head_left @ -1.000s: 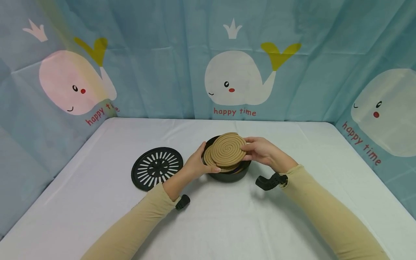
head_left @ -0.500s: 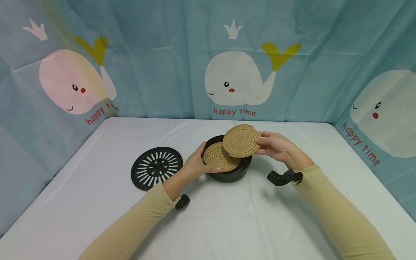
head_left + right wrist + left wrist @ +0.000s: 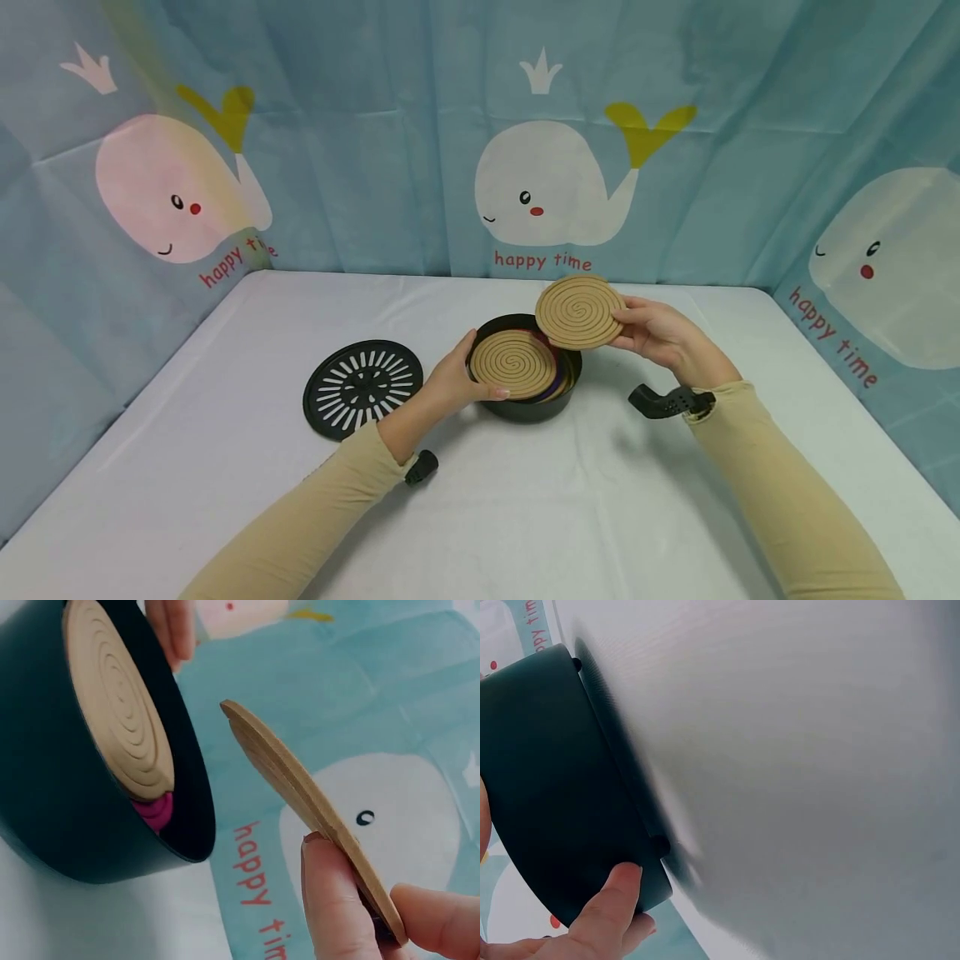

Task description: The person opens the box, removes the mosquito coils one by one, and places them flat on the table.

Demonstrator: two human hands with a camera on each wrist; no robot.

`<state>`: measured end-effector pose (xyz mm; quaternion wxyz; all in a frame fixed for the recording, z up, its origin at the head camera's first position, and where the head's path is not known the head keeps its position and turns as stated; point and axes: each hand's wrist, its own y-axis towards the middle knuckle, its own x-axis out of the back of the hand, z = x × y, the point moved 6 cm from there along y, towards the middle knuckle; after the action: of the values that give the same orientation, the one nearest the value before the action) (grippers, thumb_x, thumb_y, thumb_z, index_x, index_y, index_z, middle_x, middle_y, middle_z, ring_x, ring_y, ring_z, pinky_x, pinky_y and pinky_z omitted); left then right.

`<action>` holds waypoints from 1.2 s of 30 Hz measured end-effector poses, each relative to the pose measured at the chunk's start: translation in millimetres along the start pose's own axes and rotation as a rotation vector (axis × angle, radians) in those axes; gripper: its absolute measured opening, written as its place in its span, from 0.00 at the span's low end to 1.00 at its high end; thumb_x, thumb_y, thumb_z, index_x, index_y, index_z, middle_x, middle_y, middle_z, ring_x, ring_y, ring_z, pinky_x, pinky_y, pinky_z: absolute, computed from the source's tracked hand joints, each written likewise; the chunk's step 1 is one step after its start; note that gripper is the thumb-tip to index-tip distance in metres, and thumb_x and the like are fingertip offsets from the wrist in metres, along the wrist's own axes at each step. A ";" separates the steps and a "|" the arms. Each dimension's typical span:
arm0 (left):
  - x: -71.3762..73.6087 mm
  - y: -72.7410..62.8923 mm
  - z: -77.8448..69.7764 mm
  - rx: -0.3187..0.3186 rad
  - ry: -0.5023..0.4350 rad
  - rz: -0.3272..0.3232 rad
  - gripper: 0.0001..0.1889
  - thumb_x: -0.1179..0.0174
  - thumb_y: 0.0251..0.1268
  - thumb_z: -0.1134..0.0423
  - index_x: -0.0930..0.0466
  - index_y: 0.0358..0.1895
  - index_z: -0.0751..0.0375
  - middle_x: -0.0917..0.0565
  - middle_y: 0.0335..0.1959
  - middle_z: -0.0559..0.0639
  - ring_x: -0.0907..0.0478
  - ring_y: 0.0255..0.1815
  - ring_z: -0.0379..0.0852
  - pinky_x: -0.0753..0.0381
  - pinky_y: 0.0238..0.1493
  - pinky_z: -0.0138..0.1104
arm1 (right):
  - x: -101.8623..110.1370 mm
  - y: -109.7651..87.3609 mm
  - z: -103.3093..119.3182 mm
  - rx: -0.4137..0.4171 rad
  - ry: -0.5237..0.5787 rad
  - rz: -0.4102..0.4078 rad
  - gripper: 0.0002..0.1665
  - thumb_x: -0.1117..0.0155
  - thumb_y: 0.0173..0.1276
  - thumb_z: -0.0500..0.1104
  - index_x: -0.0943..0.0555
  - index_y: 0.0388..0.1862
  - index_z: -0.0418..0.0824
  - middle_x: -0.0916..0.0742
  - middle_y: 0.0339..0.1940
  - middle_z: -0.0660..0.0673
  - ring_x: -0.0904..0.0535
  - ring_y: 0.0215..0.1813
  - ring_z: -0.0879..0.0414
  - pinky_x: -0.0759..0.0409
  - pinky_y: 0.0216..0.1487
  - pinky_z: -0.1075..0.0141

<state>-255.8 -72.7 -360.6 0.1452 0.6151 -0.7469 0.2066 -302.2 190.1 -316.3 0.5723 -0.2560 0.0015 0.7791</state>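
My right hand [image 3: 660, 331] pinches the edge of a tan mosquito coil [image 3: 579, 312] raised over the right back rim of a round black tin [image 3: 525, 412]. In the right wrist view that coil [image 3: 300, 791] shows edge-on between thumb and fingers, apart from the tin. My left hand [image 3: 452, 379] grips the tin at its left side, the thumb at the front rim. The left wrist view has a finger [image 3: 615, 900] against the tin's dark outer wall [image 3: 562, 780]. Another tan coil [image 3: 513, 364] lies on top inside, with purple and red edges beneath it.
Left of the tin, a black slotted round lid [image 3: 366, 386] lies on the white tablecloth [image 3: 510, 517]. A blue whale-print curtain [image 3: 375, 192] stands behind the table. Black camera mounts [image 3: 670, 402] stick out at both wrists.
My right hand has lifted the top coil up and to the right, off the stack, uncovering the tan coil below and coloured edges. My left hand has stayed on the tin.
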 end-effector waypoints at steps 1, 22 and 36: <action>0.0 0.1 0.3 0.002 0.000 -0.001 0.58 0.22 0.47 0.63 0.55 0.78 0.60 0.47 0.77 0.60 0.49 0.76 0.58 0.45 0.72 0.49 | 1.5 -0.1 0.8 0.001 0.011 -0.003 0.37 0.62 0.78 0.30 0.62 0.80 0.38 0.16 0.42 0.45 0.15 0.42 0.55 0.16 0.45 0.64; 0.4 0.3 0.1 -0.011 0.035 -0.003 0.58 0.23 0.48 0.61 0.56 0.78 0.61 0.46 0.76 0.61 0.48 0.75 0.59 0.43 0.72 0.49 | 36.3 6.7 3.0 -0.019 0.315 -0.055 0.42 0.56 0.77 0.31 0.60 0.81 0.53 0.31 0.67 0.42 0.15 0.45 0.50 0.23 0.58 0.60; 0.6 0.2 0.1 -0.007 0.047 -0.002 0.58 0.23 0.48 0.60 0.56 0.78 0.60 0.45 0.76 0.61 0.47 0.75 0.58 0.43 0.72 0.49 | 53.2 18.4 -7.9 -0.072 0.402 -0.111 0.43 0.55 0.76 0.31 0.58 0.80 0.56 0.21 0.54 0.40 0.15 0.46 0.49 0.27 0.62 0.59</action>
<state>-256.1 -73.2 -360.5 0.1649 0.6102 -0.7435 0.2183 -326.9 228.8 -349.8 0.5928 -0.4263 0.0734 0.6794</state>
